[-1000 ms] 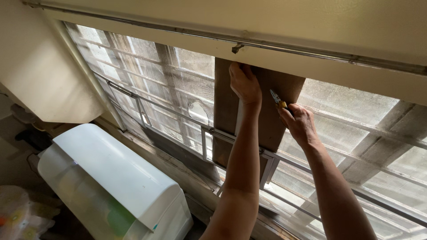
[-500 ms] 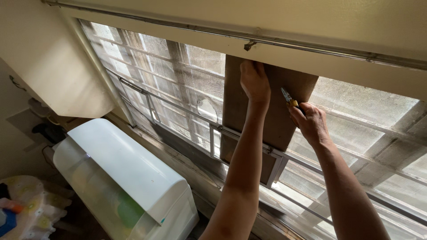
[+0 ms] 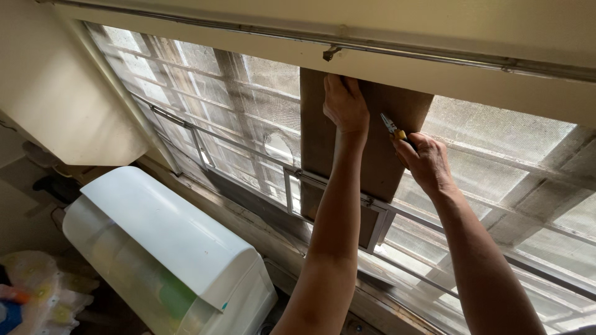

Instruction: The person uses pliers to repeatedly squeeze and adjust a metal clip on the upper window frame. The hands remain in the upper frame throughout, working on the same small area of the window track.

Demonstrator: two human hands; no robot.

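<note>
A brown cardboard panel (image 3: 385, 155) stands against the window mesh, its top under the cream window frame. My left hand (image 3: 344, 102) is raised and presses flat on the panel near its upper edge. My right hand (image 3: 428, 162) is beside it on the right, closed around a small pair of pliers (image 3: 392, 126) with a yellow grip; the metal tip points up and left onto the cardboard.
A metal rod with a bracket (image 3: 330, 52) runs along the top of the frame. Grilled, meshed window panes (image 3: 236, 105) stretch left and right. Below left sits a white curved-lid appliance (image 3: 167, 242); plastic bags (image 3: 31, 291) lie at the bottom left.
The view has shifted slightly; both hands stay on the cardboard panel, the left hand pressing near the top and the right still holding the pliers close beside it.
</note>
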